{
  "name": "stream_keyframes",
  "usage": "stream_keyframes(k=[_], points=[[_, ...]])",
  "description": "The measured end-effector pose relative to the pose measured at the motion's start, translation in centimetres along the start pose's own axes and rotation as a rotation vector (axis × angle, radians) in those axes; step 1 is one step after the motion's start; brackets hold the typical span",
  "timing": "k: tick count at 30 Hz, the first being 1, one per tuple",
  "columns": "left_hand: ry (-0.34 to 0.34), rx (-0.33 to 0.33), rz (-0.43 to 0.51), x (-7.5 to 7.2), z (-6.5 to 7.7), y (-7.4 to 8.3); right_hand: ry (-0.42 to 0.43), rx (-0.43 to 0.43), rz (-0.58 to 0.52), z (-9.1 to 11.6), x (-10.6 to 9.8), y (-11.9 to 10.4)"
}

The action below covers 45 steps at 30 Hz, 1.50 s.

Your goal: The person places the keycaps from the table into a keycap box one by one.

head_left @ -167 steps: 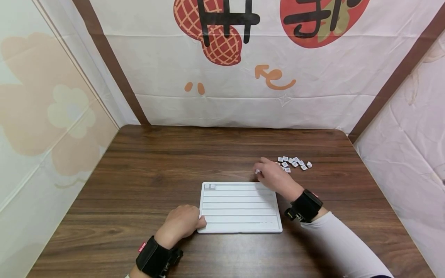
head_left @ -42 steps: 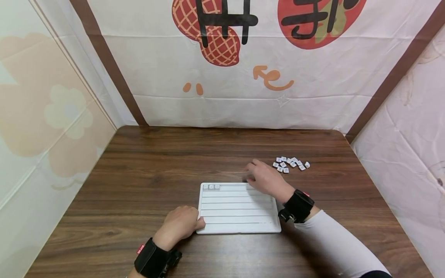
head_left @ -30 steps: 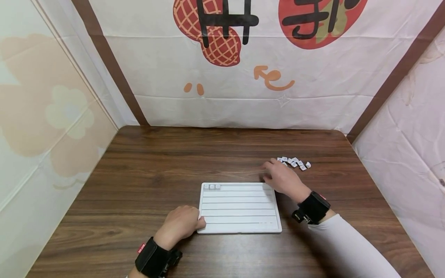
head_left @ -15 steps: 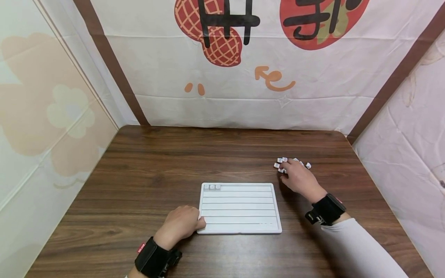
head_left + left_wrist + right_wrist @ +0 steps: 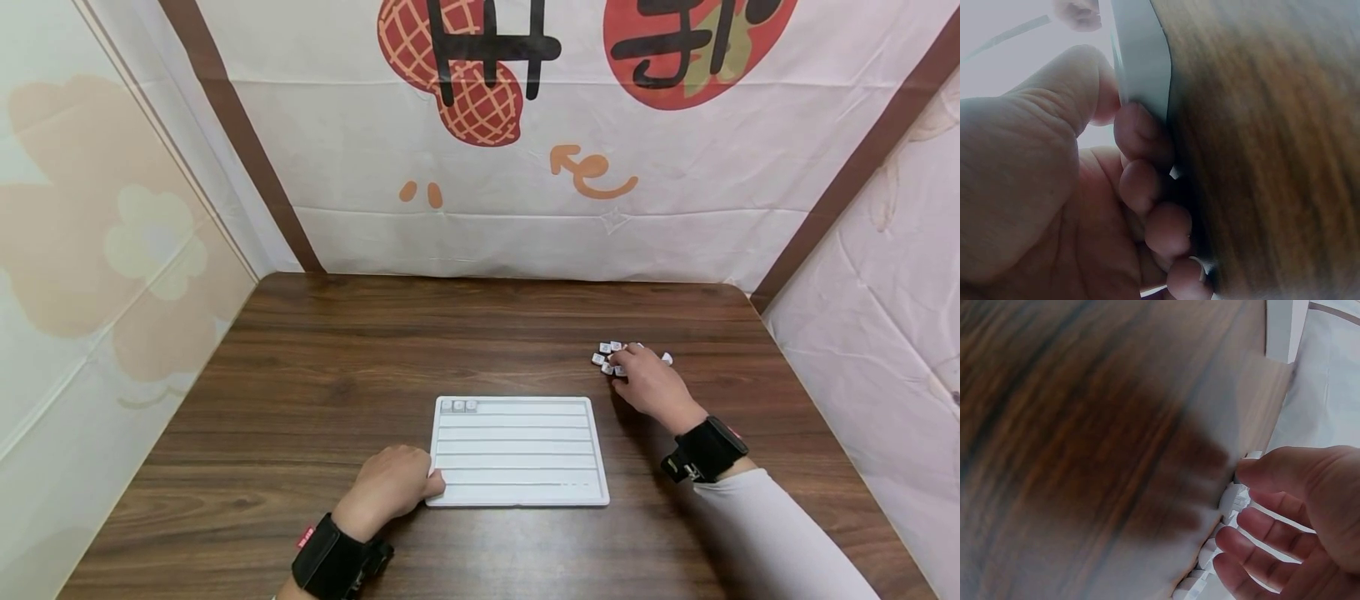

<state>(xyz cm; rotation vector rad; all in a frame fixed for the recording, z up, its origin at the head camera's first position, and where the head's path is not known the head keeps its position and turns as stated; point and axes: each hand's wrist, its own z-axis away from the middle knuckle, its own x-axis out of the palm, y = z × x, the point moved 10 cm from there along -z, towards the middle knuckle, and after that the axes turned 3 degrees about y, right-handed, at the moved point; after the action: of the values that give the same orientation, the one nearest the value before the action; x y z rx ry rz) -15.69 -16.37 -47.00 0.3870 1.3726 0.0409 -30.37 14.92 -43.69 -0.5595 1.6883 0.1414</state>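
A white ridged board (image 5: 517, 454) lies on the wooden table, with several horizontal ledges across it. Three small white square tiles (image 5: 458, 407) sit side by side at the left of its top row. My left hand (image 5: 393, 483) grips the board's lower left edge, thumb above and curled fingers at its side, as the left wrist view shows. My right hand (image 5: 656, 387) is at the loose white tiles (image 5: 604, 348), partly covering them. In the right wrist view the thumb and fingers are parted, the thumb tip close to a tile (image 5: 1233, 497). Marks on the tiles are too small to read.
The brown table (image 5: 337, 350) reaches back to a white printed cloth (image 5: 345, 150). More cloth hangs along the left and right sides. Black straps (image 5: 333, 557) with cameras are worn on both wrists.
A third tile has joined the two on the board's top row. My right hand has gone from above the board back right to the loose tiles. My left hand has stayed at the board's edge.
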Motion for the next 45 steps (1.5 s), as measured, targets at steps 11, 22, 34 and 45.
stream_keyframes(k=[11, 22, 34, 45], points=[[0.000, -0.005, 0.007, 0.0, 0.0, -0.1, -0.006, 0.019, 0.001, -0.3, 0.4, 0.5], [0.004, 0.001, 0.000, -0.1, 0.0, 0.0, -0.009, 0.031, -0.014, -0.8, 0.8, 0.7], [-0.003, -0.014, -0.017, -0.1, -0.1, -0.2, -0.066, 0.083, -0.066, -1.1, 1.3, 1.4], [0.032, 0.006, 0.001, -0.7, 0.2, 0.2, -0.059, 0.098, -0.090, -1.0, 1.3, 1.5]])
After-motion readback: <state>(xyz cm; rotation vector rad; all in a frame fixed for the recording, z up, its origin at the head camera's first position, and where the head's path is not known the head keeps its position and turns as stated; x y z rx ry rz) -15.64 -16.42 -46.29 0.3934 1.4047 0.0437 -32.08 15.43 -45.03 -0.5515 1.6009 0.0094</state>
